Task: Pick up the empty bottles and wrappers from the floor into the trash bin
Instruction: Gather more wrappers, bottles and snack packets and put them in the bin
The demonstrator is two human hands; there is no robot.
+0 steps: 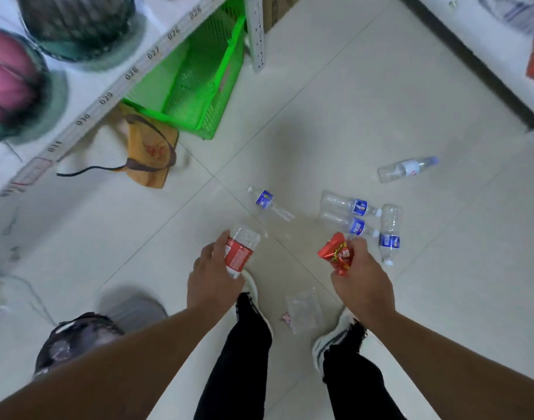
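The left hand (212,277) grips a red-labelled bottle (240,250) — fingers curled round it. The right hand (361,274) pinches a red wrapper (335,251); five clear bottles lie on the floor (380,71) beyond.

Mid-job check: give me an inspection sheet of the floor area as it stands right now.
Surface: pale tiled floor.
Job's things: five clear bottles on floor, e.g. far bottle; clear wrapper between the shoes; bin at lower left.
Clutter: green basket; tan bag.
Grippers: left hand grips red-label bottle; right hand grips red wrapper.
Cables: nothing seen.
Surroundings: shelf on left with balls.
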